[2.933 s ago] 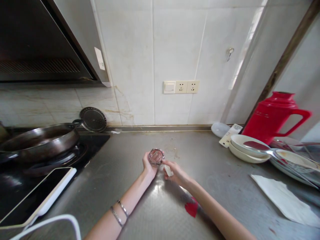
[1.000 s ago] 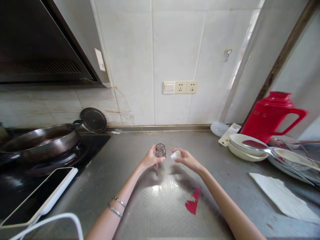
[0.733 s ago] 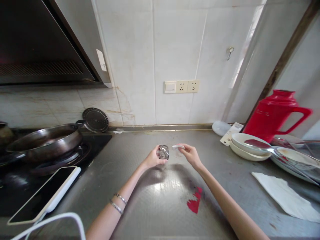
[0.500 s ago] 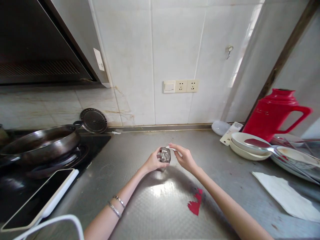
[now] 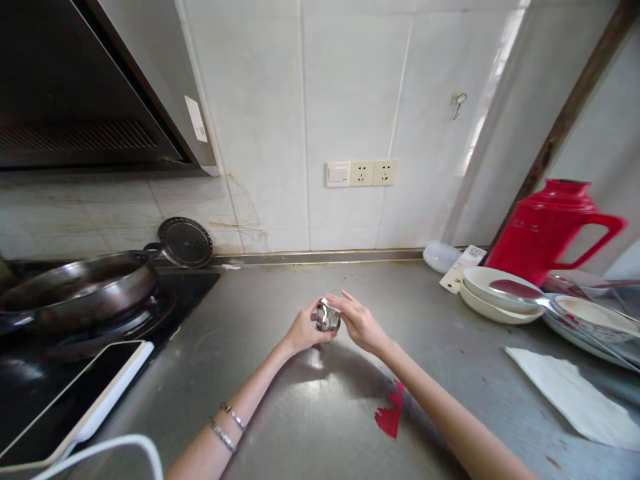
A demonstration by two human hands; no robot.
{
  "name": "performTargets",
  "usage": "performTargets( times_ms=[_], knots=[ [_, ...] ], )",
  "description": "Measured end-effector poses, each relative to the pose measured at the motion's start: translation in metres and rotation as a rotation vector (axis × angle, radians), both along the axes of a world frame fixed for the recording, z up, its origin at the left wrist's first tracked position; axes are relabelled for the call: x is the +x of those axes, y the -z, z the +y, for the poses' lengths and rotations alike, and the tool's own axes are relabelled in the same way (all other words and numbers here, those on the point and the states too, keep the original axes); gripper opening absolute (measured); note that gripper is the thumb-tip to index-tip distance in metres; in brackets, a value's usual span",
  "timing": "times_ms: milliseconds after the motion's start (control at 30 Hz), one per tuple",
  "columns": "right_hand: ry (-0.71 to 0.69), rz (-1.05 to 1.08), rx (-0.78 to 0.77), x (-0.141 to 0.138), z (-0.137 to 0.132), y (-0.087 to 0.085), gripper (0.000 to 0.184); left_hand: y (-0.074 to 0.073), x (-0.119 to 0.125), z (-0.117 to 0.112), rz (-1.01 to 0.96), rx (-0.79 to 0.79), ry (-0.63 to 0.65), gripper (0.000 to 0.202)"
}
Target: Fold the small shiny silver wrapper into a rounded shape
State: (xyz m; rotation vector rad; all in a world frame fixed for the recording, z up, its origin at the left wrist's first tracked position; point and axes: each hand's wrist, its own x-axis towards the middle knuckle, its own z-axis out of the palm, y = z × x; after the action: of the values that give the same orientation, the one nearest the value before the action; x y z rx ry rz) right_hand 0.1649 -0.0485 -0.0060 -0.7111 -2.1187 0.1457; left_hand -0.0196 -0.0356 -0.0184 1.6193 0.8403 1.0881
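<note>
My left hand is wrapped around the side of a small, clear, greyish glass, held just above the metal counter. My right hand lies against the glass from the other side, its fingers bent together over the upper edge. A thin white bit shows at the glass under these fingertips, too small and partly covered to name. On the counter nearer to me, beside my right forearm, lies a torn red piece, its material unclear.
To the left a steel pan sits on the black stove, with a phone in a white case before it. At right are white bowls, a patterned plate, a red thermos jug and a white tissue.
My right hand has shifted left, its fingers moving from beside the rim to over the glass. The glass has turned or tipped slightly in my left hand. The view has shifted a little.
</note>
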Motion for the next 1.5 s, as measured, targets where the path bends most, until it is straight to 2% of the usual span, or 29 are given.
performTargets(
  times_ms=[100, 167, 267, 333, 500, 600, 733, 833, 933, 1033, 1133, 1300, 1500],
  knots=[
    [0.055, 0.109, -0.124, 0.001, 0.003, 0.002, 0.042, -0.002, -0.001, -0.002, 0.037, -0.020, 0.007, 0.078],
    [0.039, 0.101, -0.097, 0.000, -0.001, 0.004, 0.042, -0.004, -0.001, -0.004, 0.056, -0.006, 0.015, 0.075],
    [-0.058, 0.038, -0.007, -0.004, -0.010, 0.005, 0.043, -0.004, 0.001, -0.005, 0.059, 0.028, 0.013, 0.067],
    [-0.107, 0.033, -0.005, -0.007, -0.013, 0.005, 0.042, -0.004, 0.002, -0.006, 0.049, 0.055, -0.006, 0.063],
    [-0.013, 0.224, -0.178, -0.007, -0.008, 0.004, 0.036, -0.002, 0.003, -0.006, 0.065, 0.072, -0.040, 0.070],
    [0.004, 0.214, -0.103, -0.002, -0.009, 0.007, 0.036, 0.000, 0.001, -0.004, 0.086, 0.089, -0.036, 0.069],
    [-0.046, 0.108, 0.036, -0.003, -0.016, 0.011, 0.040, 0.002, 0.001, -0.003, 0.094, 0.106, -0.037, 0.066],
    [-0.057, 0.115, 0.003, -0.007, -0.016, 0.009, 0.040, 0.002, 0.005, -0.007, 0.122, 0.120, -0.029, 0.068],
    [-0.011, 0.229, -0.106, -0.006, -0.011, 0.007, 0.035, 0.001, 0.007, -0.011, 0.177, 0.129, 0.024, 0.075],
    [0.047, 0.313, -0.179, 0.000, -0.008, 0.008, 0.031, 0.002, 0.005, -0.010, 0.181, 0.121, 0.015, 0.077],
    [0.036, 0.315, -0.121, 0.002, -0.013, 0.010, 0.032, 0.003, 0.002, -0.005, 0.150, 0.111, -0.001, 0.075],
    [-0.081, 0.153, 0.048, -0.009, -0.021, 0.011, 0.039, 0.003, 0.003, -0.007, 0.148, 0.124, 0.041, 0.068],
    [0.058, 0.267, -0.019, -0.010, -0.014, 0.012, 0.034, 0.002, 0.006, -0.010, 0.116, 0.131, 0.031, 0.072]
  ],
)
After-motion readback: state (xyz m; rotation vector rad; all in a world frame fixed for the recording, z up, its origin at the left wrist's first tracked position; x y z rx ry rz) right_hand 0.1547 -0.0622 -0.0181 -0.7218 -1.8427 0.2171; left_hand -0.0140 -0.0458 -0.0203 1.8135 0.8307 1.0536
